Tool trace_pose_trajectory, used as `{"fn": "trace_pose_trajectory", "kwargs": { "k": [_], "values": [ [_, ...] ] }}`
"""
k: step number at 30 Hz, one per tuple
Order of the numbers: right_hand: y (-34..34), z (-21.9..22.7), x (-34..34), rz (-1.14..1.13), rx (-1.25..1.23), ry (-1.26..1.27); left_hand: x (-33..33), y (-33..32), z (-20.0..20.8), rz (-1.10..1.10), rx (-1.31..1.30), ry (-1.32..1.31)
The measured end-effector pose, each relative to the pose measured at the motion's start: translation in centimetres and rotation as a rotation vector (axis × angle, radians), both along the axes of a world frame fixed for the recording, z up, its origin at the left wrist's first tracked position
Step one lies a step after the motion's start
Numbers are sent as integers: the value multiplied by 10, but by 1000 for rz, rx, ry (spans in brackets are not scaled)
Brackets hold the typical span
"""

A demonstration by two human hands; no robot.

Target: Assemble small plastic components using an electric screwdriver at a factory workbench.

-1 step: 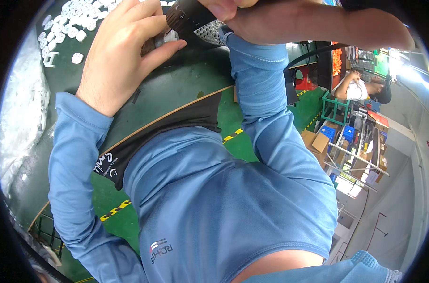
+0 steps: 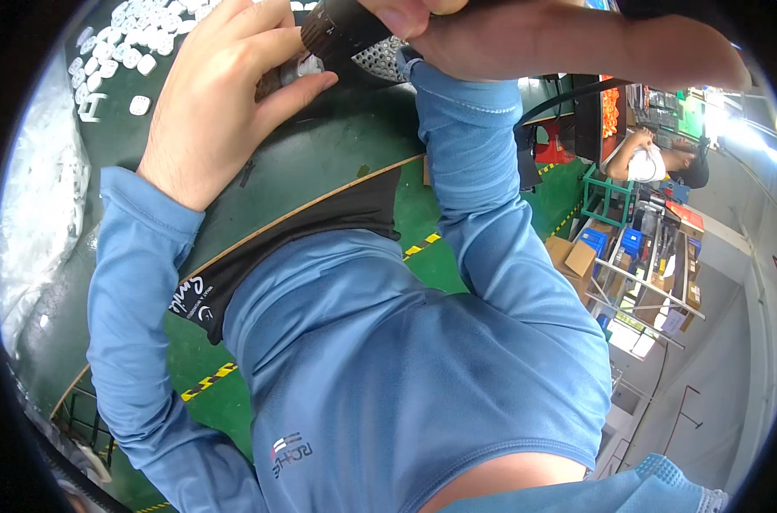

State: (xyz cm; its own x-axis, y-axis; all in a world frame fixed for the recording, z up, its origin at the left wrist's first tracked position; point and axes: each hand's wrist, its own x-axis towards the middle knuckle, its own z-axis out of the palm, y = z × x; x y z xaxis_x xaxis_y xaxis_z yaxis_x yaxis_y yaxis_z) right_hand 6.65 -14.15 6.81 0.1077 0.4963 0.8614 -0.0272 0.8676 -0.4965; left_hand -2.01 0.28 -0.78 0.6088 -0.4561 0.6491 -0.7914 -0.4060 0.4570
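At the top of the head view, my left hand [image 2: 221,94] is closed, with a small whitish part [image 2: 310,66] between thumb and fingers. Most of that part is hidden by the fingers. My right hand [image 2: 551,43] grips a black electric screwdriver [image 2: 341,27] with a ribbed, marked ring at its front end. The ring end meets the part in my left hand; the contact point cannot be made out. Several small white plastic pieces [image 2: 138,105] lie on the green tabletop [image 2: 320,141] left of my left hand.
Clear plastic bags [image 2: 42,205] cover the table's left side. A perforated metal piece [image 2: 381,61] sits beside my right wrist, and a black cable [image 2: 572,91] runs rightward. Another person [image 2: 649,162] is at the far right, near shelves with boxes [image 2: 653,282].
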Motion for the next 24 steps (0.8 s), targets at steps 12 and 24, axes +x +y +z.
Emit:
{"fn": "trace_pose_trajectory", "kwargs": {
  "k": [12,24],
  "values": [
    [-6,-4,-12,-212,-129,121,-1,9,-6,85,-31,111],
    [-12,-5,-39,-394,-262,80,-10,-2,-3,65,45,117]
  ]
}}
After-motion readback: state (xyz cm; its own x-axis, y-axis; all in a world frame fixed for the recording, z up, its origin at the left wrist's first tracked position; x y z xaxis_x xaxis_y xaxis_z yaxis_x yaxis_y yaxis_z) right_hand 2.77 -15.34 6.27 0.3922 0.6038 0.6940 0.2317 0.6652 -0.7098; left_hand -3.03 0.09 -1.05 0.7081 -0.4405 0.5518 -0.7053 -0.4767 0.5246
